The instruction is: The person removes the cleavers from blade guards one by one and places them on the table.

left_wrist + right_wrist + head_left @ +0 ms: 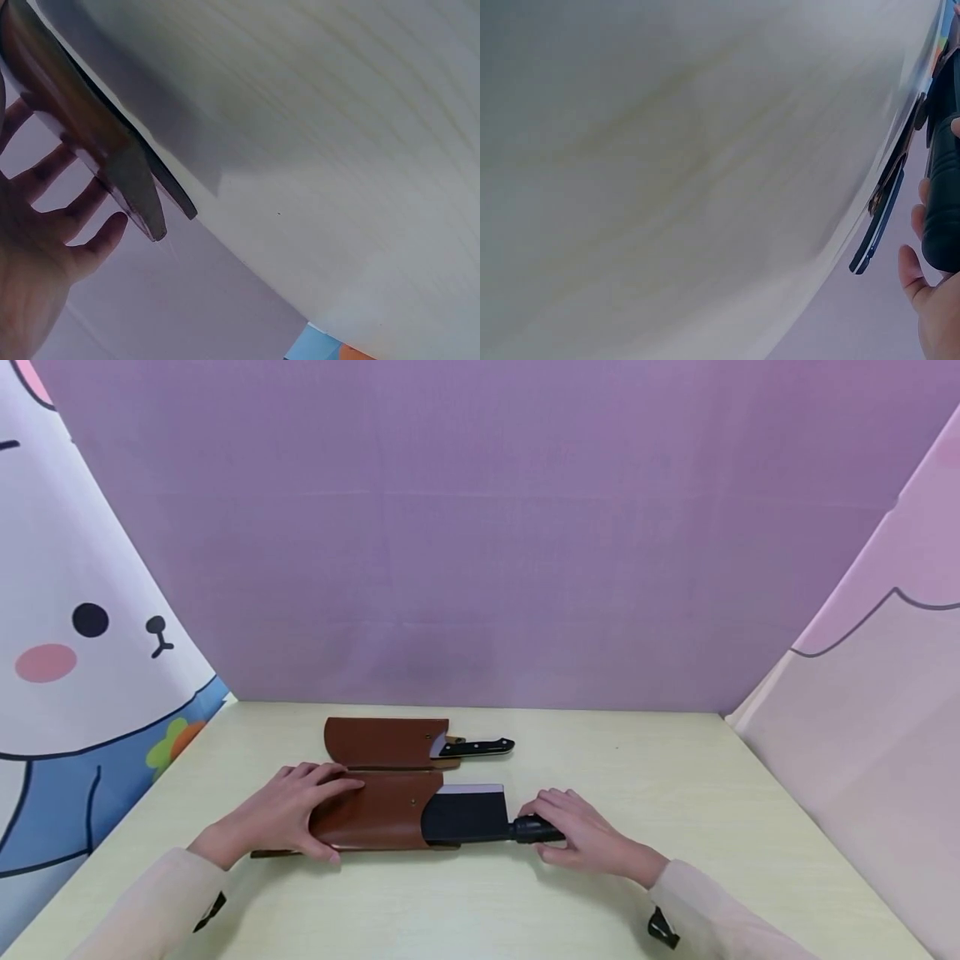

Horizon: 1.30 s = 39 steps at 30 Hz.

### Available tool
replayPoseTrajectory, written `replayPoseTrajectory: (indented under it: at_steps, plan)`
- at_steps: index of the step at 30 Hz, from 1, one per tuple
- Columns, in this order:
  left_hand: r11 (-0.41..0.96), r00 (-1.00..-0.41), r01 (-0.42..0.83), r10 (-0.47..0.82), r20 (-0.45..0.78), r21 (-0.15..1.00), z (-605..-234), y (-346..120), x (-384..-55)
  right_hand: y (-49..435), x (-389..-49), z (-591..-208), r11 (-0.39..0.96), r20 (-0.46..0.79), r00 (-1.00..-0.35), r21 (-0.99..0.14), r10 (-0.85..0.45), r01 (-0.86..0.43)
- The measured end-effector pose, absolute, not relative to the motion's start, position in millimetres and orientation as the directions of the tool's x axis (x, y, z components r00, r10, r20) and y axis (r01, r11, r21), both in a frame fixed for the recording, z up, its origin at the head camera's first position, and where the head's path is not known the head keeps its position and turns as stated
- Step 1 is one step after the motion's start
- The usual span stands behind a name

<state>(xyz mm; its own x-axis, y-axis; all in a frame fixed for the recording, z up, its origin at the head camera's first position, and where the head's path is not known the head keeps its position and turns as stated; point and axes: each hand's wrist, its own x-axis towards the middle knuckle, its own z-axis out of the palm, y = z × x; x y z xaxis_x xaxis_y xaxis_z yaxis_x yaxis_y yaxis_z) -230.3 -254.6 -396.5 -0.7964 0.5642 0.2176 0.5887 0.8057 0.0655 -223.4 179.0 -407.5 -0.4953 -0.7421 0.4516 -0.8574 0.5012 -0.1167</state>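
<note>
A black cleaver [465,814] lies with its blade partly inside a brown leather sheath [378,814]; the black front part of the blade next to the handle shows, with a pale strip along its far edge. My left hand [288,806] holds the closed end of that sheath, fingers over the far edge and thumb at the near one. In the left wrist view, the sheath [75,97] stands a little off the table at its end. My right hand [588,835] grips the cleaver's ribbed black handle [941,202]. The blade's tip is hidden in the leather.
Behind, a second brown sheath [382,742] lies on the table with a black-handled knife [480,748] in it. The pale wooden table [525,910] reaches back to a purple cloth wall [480,568]. Printed cartoon cloth [97,710] stands at the left.
</note>
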Motion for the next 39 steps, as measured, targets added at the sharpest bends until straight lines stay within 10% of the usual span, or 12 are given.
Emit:
replayPoseTrajectory:
  at_steps: [39]
  plan:
    - [0.810,-0.805,0.580,0.553,0.217,0.087,-402.0,-265.0,-232.6,206.4,-219.9,-406.9,0.486,0.497,-0.463,-0.092,-0.734,-0.869]
